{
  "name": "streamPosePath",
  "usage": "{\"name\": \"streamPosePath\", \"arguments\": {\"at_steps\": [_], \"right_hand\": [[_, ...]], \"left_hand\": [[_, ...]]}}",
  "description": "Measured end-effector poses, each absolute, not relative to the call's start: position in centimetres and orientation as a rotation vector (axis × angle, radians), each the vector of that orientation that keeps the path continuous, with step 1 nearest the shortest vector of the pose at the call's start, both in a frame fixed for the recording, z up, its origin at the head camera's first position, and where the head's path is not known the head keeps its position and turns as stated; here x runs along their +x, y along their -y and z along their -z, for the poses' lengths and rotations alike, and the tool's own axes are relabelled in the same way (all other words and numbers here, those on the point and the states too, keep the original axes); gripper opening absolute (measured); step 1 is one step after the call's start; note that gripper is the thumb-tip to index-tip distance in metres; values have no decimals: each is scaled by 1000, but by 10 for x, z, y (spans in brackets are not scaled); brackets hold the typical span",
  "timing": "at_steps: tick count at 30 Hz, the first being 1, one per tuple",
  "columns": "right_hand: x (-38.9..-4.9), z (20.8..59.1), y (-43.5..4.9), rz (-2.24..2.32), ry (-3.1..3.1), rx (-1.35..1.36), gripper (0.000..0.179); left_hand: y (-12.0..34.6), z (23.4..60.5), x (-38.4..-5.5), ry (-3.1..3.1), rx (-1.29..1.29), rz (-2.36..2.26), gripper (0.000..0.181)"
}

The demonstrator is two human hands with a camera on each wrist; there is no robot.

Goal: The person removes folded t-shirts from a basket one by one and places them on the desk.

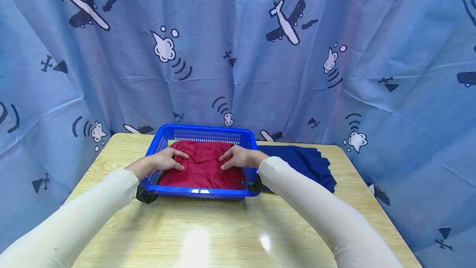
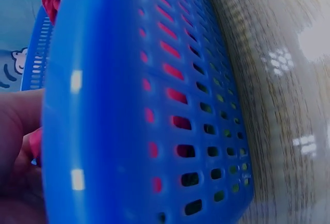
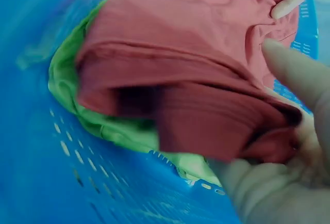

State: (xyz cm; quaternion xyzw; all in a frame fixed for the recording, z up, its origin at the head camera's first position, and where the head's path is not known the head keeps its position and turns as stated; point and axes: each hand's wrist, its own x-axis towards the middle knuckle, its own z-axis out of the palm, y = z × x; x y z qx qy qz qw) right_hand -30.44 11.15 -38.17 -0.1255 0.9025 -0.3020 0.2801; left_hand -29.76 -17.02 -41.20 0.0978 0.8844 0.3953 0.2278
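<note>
A folded red garment (image 1: 202, 168) lies in a blue plastic basket (image 1: 201, 195), on top of a green cloth (image 3: 67, 84). At the garment's left side, my left hand (image 1: 167, 159) holds it, thumb and index finger spread over the top. My right hand (image 1: 238, 157) grips the opposite side. The right wrist view shows the right thumb above the folded layers and the other fingers tucked underneath. Seen from the left wrist, the basket's slotted wall (image 2: 206, 126) covers most of the work, with red and green showing through the holes.
The basket stands on a light wooden table (image 1: 215, 235). A dark blue cloth (image 1: 305, 164) lies spread out to its right, partly behind the right forearm. Behind the table hangs a blue curtain (image 1: 230, 53) printed with airplanes.
</note>
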Motion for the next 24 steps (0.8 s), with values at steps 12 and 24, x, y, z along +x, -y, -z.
{"name": "streamPosePath", "arguments": {"at_steps": [12, 24], "right_hand": [[-302, 374, -124, 1074, -2476, -283, 44], [-304, 359, -140, 1338, -2352, -262, 50]], "left_hand": [[179, 401, -289, -2452, 287, -1208, 57], [187, 374, -295, -2418, 365, -1298, 60]]}}
